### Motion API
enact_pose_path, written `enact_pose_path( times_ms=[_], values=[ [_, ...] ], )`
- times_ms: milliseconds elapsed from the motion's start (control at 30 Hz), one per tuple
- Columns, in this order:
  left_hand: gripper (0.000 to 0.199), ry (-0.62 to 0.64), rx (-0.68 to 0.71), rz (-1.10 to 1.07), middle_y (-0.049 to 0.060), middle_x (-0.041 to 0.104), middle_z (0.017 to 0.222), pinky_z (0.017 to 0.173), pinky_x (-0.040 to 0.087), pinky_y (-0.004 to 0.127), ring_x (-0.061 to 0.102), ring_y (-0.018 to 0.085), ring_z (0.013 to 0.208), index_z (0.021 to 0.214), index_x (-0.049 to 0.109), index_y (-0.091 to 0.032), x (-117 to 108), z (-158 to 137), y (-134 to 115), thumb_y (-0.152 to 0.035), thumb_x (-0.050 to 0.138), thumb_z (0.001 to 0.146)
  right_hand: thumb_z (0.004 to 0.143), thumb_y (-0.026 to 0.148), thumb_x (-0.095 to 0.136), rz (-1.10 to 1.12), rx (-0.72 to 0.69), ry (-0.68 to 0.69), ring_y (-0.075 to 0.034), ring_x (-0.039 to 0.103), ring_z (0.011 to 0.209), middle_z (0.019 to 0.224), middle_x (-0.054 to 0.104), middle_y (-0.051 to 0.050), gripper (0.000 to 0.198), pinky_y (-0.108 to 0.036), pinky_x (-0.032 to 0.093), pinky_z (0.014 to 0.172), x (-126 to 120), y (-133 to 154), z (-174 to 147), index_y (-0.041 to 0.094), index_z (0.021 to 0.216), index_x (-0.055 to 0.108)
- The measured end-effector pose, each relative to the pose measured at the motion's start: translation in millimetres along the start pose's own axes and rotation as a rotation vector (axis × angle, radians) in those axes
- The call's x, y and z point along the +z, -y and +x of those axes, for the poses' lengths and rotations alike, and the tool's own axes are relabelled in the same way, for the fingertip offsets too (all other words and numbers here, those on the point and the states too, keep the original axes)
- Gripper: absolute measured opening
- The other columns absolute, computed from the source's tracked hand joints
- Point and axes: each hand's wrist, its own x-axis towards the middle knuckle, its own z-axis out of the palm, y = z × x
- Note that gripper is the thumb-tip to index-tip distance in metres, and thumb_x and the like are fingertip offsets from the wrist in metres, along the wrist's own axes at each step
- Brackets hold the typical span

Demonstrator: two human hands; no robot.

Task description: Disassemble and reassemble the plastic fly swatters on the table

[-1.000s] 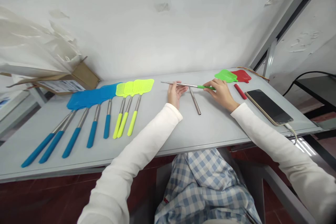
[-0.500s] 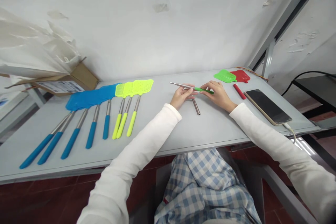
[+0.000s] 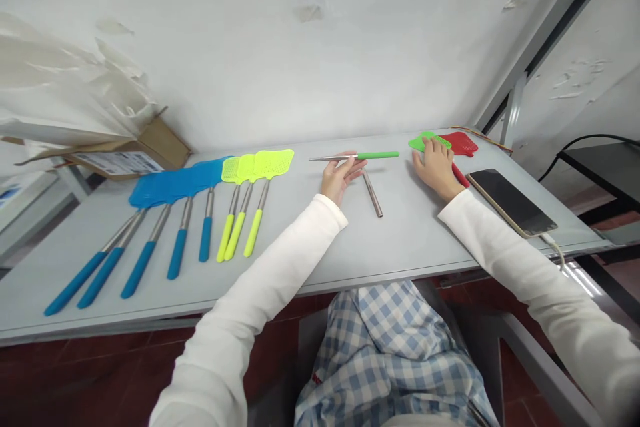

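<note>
My left hand [image 3: 340, 175] is closed around a fly swatter handle with a green grip [image 3: 379, 155] and a thin metal rod pointing left. It holds the handle level above the table. My right hand [image 3: 434, 167] reaches over the green fly swatter head [image 3: 419, 141]; its fingers are spread, with the fingertips over the head's lower edge. Whether they press on it I cannot tell. Beneath the right hand, a red grip [image 3: 460, 175] is partly hidden. A loose metal tube [image 3: 373, 195] lies on the table between my hands.
Several blue fly swatters [image 3: 177, 250] and yellow fly swatters [image 3: 254, 232] lie in a row on the left of the table [image 3: 320, 240]. A red swatter head [image 3: 463, 143] and a phone [image 3: 513, 201] with a cable lie right. A cardboard box [image 3: 160, 140] stands back left.
My right hand has let go of the green grip and moved right to the green swatter head. The left hand keeps the handle, now nearly level.
</note>
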Motion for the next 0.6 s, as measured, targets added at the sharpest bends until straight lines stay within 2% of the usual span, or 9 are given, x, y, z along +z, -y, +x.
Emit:
enact_pose_path(
  times_ms=[67,167,267,367,467,600],
  values=[
    [0.022,-0.016,0.011,-0.011,0.008,0.074,0.098,0.090,0.053,0.030,0.073,0.020,0.099,0.099,0.065,-0.018,0,1,1,-0.029,0.073,0.082,0.092,0.035,0.037,-0.032,0.016,0.044,-0.041,0.049,0.121,0.131,0.056,-0.030,0.056,-0.058,0.032,0.101,3,-2,-2,0.002,0.136,0.046],
    [0.024,-0.068,0.068,-0.002,0.007,0.074,0.096,0.086,0.053,0.029,0.073,0.020,0.097,0.098,0.065,-0.019,1,2,0,-0.032,0.074,0.081,0.090,0.035,0.039,-0.019,-0.060,0.115,-0.040,0.052,0.114,0.120,0.062,-0.026,0.051,-0.057,0.033,0.098,2,2,-7,0.006,0.130,0.052],
    [0.025,-0.172,0.176,0.031,0.005,0.074,0.096,0.083,0.054,0.026,0.072,0.019,0.096,0.097,0.063,-0.021,4,2,-4,-0.034,0.075,0.080,0.090,0.037,0.042,0.044,-0.168,0.155,-0.037,0.052,0.113,0.117,0.062,-0.021,0.043,-0.053,0.035,0.097,-1,10,-11,0.013,0.122,0.056],
    [0.020,-0.300,0.317,0.068,0.004,0.071,0.109,0.087,0.051,0.023,0.068,0.017,0.109,0.096,0.061,-0.023,7,-1,-11,-0.033,0.073,0.083,0.088,0.046,0.048,0.060,-0.221,0.152,-0.037,0.050,0.115,0.122,0.058,-0.021,0.048,-0.053,0.036,0.096,-2,15,-15,0.014,0.124,0.055],
    [0.014,-0.332,0.395,0.122,0.002,0.067,0.122,0.093,0.048,0.021,0.058,0.015,0.123,0.098,0.059,-0.026,6,-5,-19,-0.033,0.067,0.088,0.085,0.056,0.053,0.015,-0.163,0.144,-0.041,0.047,0.118,0.129,0.052,-0.026,0.065,-0.054,0.036,0.095,0,14,-17,0.011,0.132,0.049],
    [0.012,-0.327,0.453,0.259,0.002,0.066,0.112,0.093,0.045,0.021,0.059,0.015,0.116,0.097,0.062,-0.026,-2,-6,-24,-0.035,0.065,0.089,0.084,0.059,0.056,-0.007,-0.080,0.178,-0.041,0.051,0.113,0.125,0.057,-0.026,0.071,-0.051,0.038,0.094,-4,15,-17,0.008,0.131,0.049]
  ],
)
